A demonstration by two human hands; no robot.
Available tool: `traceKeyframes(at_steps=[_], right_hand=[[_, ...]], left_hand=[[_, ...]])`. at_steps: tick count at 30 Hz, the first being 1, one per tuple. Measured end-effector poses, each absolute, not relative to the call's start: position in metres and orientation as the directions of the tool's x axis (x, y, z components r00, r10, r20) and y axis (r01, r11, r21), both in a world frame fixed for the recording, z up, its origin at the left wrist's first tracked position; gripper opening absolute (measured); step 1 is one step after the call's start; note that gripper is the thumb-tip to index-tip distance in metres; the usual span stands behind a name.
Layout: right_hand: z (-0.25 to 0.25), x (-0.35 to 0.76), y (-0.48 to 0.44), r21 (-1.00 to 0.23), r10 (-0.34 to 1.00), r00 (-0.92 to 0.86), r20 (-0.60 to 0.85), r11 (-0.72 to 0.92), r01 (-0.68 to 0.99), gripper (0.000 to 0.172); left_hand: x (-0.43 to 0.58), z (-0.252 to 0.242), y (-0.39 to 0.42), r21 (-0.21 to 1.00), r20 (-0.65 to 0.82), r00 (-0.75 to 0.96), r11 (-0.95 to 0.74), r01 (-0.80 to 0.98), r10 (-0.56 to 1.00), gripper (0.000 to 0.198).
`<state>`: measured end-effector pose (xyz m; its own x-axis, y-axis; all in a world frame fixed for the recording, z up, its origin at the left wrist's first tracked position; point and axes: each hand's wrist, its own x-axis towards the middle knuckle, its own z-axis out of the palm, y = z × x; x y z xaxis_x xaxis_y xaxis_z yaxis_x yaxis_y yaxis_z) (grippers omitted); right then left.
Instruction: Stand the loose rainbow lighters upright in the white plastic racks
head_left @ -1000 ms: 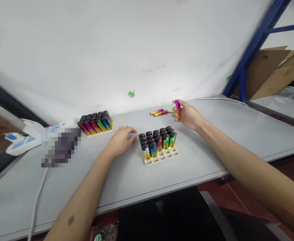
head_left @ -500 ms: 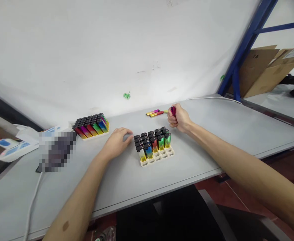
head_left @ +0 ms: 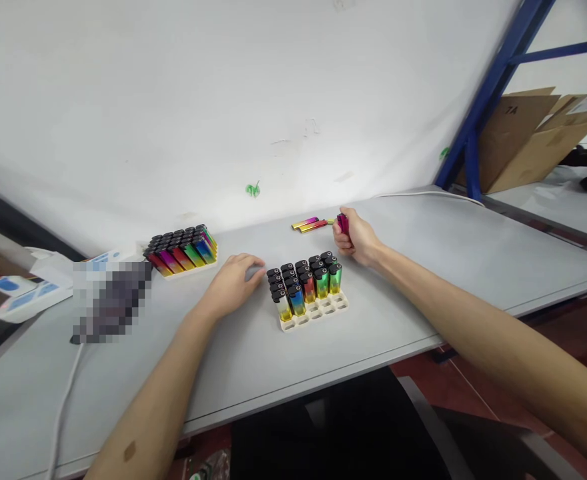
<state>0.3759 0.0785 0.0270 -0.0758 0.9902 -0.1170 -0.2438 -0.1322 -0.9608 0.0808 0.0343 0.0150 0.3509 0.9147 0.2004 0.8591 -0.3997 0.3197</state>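
A white tray (head_left: 315, 319) carries upright lighters (head_left: 322, 283) with black tops and colored bodies; its front-right slots show bare. My left hand (head_left: 237, 283) rests on the table just left of this tray, fingers apart, holding nothing. Beyond the tray's right back corner, my right hand (head_left: 356, 237) is closed around a magenta lighter (head_left: 343, 223). Two lighters, one magenta and yellow (head_left: 304, 224), one red and yellow (head_left: 313, 227), lie flat near the wall, with the end of a yellow-green one beside my right hand. A second tray (head_left: 193, 270) at the left back is packed with lighters.
A blurred dark object (head_left: 118, 303) with a white cable (head_left: 66, 407) lies on the left of the table (head_left: 243, 367). White and blue boxes (head_left: 38, 297) stand behind it. A blue metal frame (head_left: 498, 87) and cardboard boxes (head_left: 523, 147) are at the right.
My right hand has shifted very slightly left, and the magenta lighter in it is tilted a little differently. My left hand has stayed in place.
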Motion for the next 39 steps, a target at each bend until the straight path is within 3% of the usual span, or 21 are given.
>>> traceKeyframes(at_steps=[6, 16, 21, 25, 32, 35, 39], right_hand=[[0.03, 0.378, 0.077, -0.964, 0.992, -0.075, -0.1, -0.115, -0.241, 0.032], [0.026, 0.376, 0.081, -0.976, 0.998, 0.028, -0.062, -0.055, -0.212, 0.038], [0.032, 0.386, 0.08, -0.995, 0.993, -0.058, 0.1, 0.101, 0.01, 0.023], [0.045, 0.402, 0.076, -0.941, 0.954, -0.134, 0.269, 0.29, 0.174, 0.027], [0.078, 0.405, 0.017, -0.888, 0.87, -0.204, 0.449, 0.459, 0.002, 0.028], [0.082, 0.392, -0.019, -0.833, 0.821, -0.278, 0.499, 0.543, 0.107, 0.033], [0.072, 0.375, -0.049, -0.661, 0.745, -0.408, 0.528, 0.662, 0.353, 0.027]], left_hand=[[0.08, 0.014, 0.035, 0.314, 0.21, 0.354, -0.406, 0.858, 0.911, 0.033], [0.082, 0.016, 0.034, 0.328, 0.192, 0.34, -0.387, 0.862, 0.92, 0.033], [0.083, 0.017, 0.033, 0.328, 0.199, 0.338, -0.387, 0.862, 0.92, 0.033], [0.082, 0.017, 0.034, 0.328, 0.194, 0.338, -0.385, 0.862, 0.921, 0.033], [0.082, 0.016, 0.034, 0.311, 0.194, 0.346, -0.392, 0.866, 0.918, 0.033], [0.082, 0.015, 0.035, 0.309, 0.201, 0.35, -0.399, 0.864, 0.915, 0.033], [0.081, 0.015, 0.035, 0.313, 0.201, 0.355, -0.404, 0.86, 0.913, 0.033]])
